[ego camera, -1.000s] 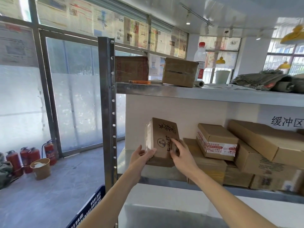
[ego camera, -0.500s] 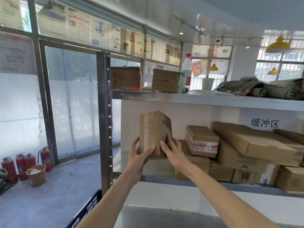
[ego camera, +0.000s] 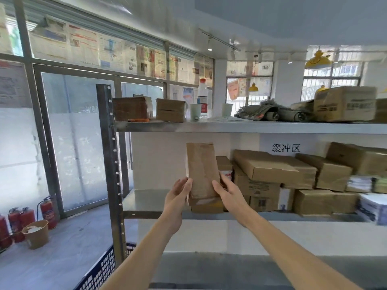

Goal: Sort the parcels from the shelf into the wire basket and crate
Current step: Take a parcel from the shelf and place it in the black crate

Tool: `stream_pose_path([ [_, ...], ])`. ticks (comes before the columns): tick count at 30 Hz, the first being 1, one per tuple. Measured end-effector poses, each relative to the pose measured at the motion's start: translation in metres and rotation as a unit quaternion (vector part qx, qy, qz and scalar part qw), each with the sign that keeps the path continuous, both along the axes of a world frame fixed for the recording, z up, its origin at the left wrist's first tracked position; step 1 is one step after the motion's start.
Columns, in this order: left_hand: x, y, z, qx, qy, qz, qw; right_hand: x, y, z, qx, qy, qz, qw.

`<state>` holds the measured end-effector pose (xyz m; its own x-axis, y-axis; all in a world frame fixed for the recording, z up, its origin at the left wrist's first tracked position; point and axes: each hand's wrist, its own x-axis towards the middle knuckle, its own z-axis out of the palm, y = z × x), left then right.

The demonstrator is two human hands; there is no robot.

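Now both hands grip a tall brown cardboard parcel [ego camera: 202, 170]: left hand [ego camera: 178, 193] and right hand [ego camera: 227, 190] at its lower sides, above the steel shelf [ego camera: 150, 200]. Picking step; next, carry it down to the blue plastic crate [ego camera: 100, 271].

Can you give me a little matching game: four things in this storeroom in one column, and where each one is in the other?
Things:
1. tall brown parcel
2. red-capped bottle
3. fire extinguishers
4. blue crate

Places:
A. on the floor by the glass door
B. upright between the left hand and right hand
C. low beside the shelf post
D. on the top shelf

Pairs: 1-B, 2-D, 3-A, 4-C
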<state>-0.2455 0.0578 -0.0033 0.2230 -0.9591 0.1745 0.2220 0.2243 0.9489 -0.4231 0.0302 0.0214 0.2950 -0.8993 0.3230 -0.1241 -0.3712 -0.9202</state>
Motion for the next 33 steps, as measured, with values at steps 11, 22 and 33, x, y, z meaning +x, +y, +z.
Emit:
stream_pose_path([
  [11,-0.177,0.047,0.013,-0.029,-0.055,-0.044,0.997,-0.181,0.077,0.003,-0.082,0.011,-0.123,0.989],
  [22,-0.367,0.048,0.016,-0.024,-0.052,-0.203,0.978,-0.364,0.140,0.014,-0.032,0.047,-0.271,0.961],
  [33,-0.572,0.034,0.003,-0.001,-0.023,-0.363,0.931,-0.550,0.178,-0.003,0.004,-0.005,-0.411,0.912],
])
